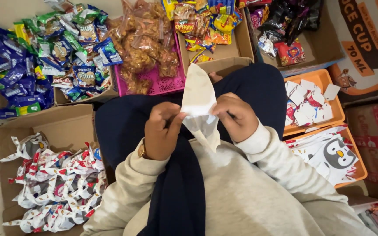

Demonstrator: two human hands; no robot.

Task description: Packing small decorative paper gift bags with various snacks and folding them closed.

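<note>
My left hand (162, 130) and my right hand (236, 116) both grip a white plastic bag (197, 98) over my lap. The bag stands upright between the hands, its pointed top toward the boxes ahead. My left thumb and fingers pinch its left edge, and my right fingers pinch its right edge. A gold watch sits on my left wrist. I wear a pale grey sweater with a dark blue scarf hanging down the front.
A cardboard box (66, 126) at the left holds red-and-white tied snack packs. Blue and green snack packets (44, 52) fill boxes at the far left. A pink basket (171, 83) holds clear bags of fried snacks. Orange trays (335, 109) at the right hold small white packs and penguin-printed bags (333, 153).
</note>
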